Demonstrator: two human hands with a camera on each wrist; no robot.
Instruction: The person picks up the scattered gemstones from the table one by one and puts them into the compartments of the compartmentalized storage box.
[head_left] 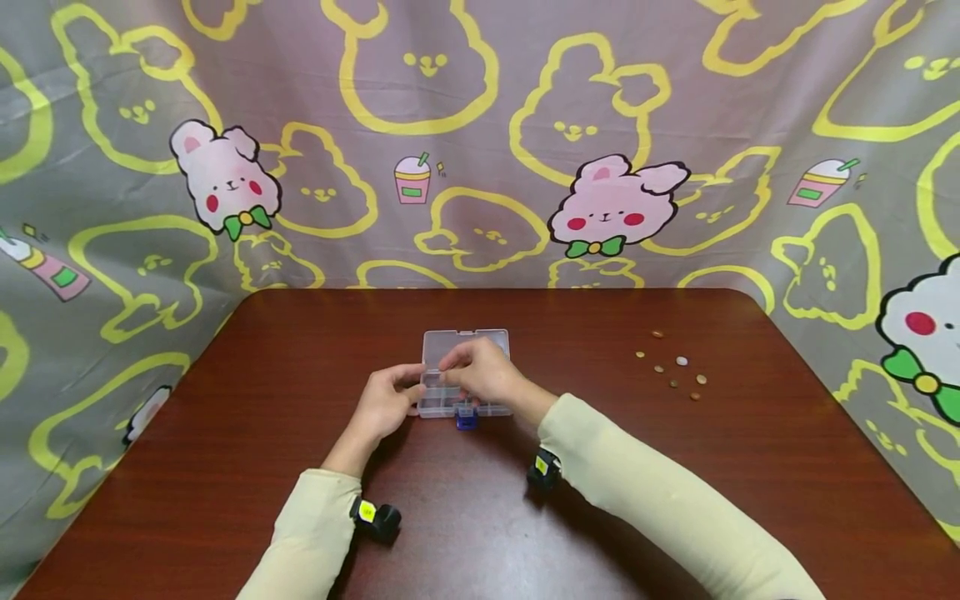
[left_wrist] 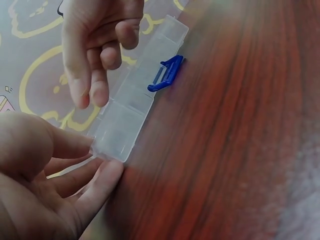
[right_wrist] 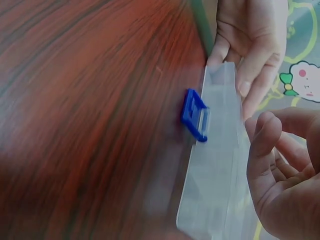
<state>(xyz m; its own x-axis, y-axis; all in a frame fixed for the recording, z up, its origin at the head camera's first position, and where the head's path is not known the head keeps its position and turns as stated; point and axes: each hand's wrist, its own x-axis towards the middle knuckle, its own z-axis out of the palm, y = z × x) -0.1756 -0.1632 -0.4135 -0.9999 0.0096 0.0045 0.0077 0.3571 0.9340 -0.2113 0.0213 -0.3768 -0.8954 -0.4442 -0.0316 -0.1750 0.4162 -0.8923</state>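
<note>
A clear plastic compartment box (head_left: pixel 465 343) with a blue latch (head_left: pixel 467 419) on its near side lies on the dark wooden table (head_left: pixel 300 500). My left hand (head_left: pixel 386 404) grips the box's left end, thumb above and fingers (left_wrist: pixel 102 180) beneath its corner. My right hand (head_left: pixel 483 371) sits over the top of the box (left_wrist: pixel 125 117), its fingers (left_wrist: pixel 95 90) loosely curled and nothing pinched between them. In the right wrist view the latch (right_wrist: pixel 196 115) sticks out from the box's (right_wrist: pixel 215 170) side, with the right thumb (right_wrist: pixel 265 140) close to the lid edge.
Several small coins (head_left: pixel 675 367) lie scattered on the table to the right of the box. A cartoon-rabbit cloth (head_left: pixel 480 142) hangs behind and around the table.
</note>
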